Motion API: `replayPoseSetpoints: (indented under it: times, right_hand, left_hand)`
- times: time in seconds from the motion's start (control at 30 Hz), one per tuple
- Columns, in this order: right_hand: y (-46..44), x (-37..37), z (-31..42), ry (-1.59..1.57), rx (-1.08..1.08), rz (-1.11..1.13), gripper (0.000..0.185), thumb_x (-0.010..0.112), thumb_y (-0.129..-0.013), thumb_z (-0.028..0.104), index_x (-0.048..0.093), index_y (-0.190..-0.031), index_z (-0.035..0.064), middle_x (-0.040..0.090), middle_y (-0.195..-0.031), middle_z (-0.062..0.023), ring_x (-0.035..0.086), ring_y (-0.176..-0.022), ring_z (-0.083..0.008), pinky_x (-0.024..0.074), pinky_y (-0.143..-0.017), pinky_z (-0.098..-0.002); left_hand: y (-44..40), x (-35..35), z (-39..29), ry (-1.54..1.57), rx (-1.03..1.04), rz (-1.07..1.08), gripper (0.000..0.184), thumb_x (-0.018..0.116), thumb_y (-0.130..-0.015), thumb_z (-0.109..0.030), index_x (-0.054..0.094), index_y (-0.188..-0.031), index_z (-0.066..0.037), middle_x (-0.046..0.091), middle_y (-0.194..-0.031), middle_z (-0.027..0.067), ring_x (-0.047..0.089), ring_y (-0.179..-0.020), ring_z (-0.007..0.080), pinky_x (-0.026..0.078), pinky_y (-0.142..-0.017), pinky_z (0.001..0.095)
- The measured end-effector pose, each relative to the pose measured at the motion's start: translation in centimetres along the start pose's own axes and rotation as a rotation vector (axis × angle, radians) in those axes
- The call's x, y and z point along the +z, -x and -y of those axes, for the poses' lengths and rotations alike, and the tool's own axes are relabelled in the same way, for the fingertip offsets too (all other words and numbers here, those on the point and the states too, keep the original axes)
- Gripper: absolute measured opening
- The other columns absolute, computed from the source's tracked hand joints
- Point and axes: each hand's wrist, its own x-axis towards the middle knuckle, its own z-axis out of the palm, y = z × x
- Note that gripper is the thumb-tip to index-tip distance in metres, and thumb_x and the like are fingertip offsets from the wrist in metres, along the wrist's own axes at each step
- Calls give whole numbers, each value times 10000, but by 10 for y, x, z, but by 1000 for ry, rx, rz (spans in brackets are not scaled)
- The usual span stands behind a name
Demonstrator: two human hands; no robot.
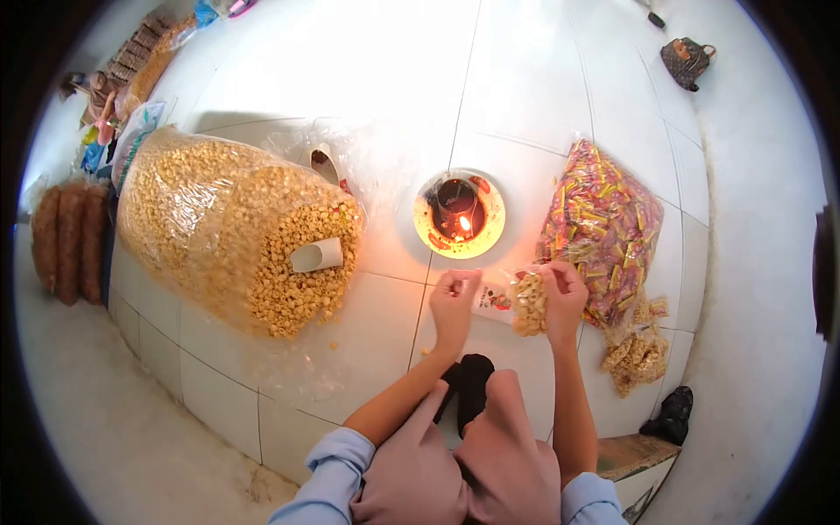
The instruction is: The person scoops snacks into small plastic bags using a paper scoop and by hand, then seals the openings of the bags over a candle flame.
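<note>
Between my hands is a small clear plastic packet of popcorn [528,306], its filled end at the right and a flat white printed part [494,302] toward the left. My right hand [567,296] is closed on the filled end. My left hand [452,302] has its fingers pinched together at the flat end, gripping the packet's edge. Just beyond them a small flame [465,223] burns in a round yellowish dish [423,231] with a dark cup-like piece [457,195] in it.
Left lies a large open bag of popcorn [188,188] with a white scoop [317,255] in it. A big bag of small wrapped packets [604,219] is at right, near several filled popcorn packets [637,357]. A black plastic bag [672,415] and backpack [687,63] sit along the right wall.
</note>
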Motion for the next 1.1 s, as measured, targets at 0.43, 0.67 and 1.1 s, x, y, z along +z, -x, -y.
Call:
replayPoseSetpoints:
  times: [0.43,0.67,1.1]
  right_hand:
    - [47,-33,135,-124,-368,22,103,590,-801,19,572,-901,-1,583,-823,-17,551,-738,-56,436,-651,-177]
    - [76,-52,187,-255,-400,51,170,587,-800,18,556,-965,-1,578,-883,-42,544,-790,-69,434,-699,-196]
    - [68,-62,203,-162,-419,6,110,583,-824,96,594,-861,-7,592,-764,-27,538,-712,-70,429,-668,-202]
  left_hand:
    - [67,42,-160,19,466,485,154,665,-752,-70,601,-875,-2,629,-768,25,570,-686,62,451,-610,188]
    - [106,38,-204,63,516,518,155,647,-761,-32,590,-896,16,654,-767,68,613,-704,79,476,-620,186]
    - [117,41,-227,147,542,460,224,658,-733,11,491,-883,-3,631,-719,108,604,-647,112,505,-605,221]
